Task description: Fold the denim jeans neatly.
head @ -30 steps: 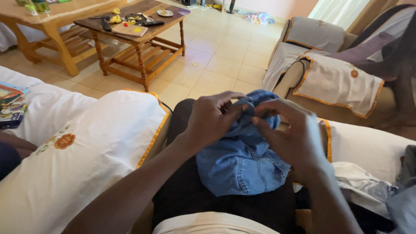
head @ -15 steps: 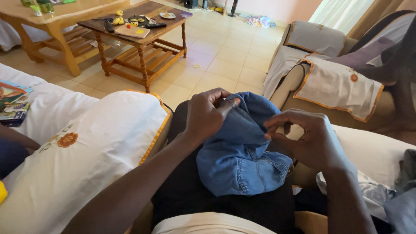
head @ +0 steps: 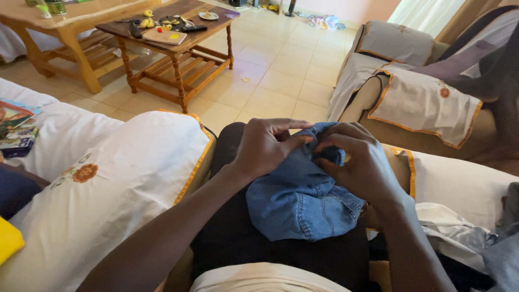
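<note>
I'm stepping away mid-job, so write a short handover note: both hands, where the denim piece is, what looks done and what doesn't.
Left hand: fingers closed on the top edge of the blue denim garment.
Right hand: fingers pinch the same bunched top edge, close beside the left.
Garment: crumpled in a heap on the lap, between the white sofa arm cover and the cushion on the right.
Done: garment gathered in both hands.
Left: it is not flat or folded; the rest hangs loose.

There are two hands, left (head: 265, 148) and right (head: 359, 162), on one blue denim garment (head: 303, 200). Two wooden tables (head: 178, 40) stand on the floor, and one armchair (head: 411, 92).
</note>
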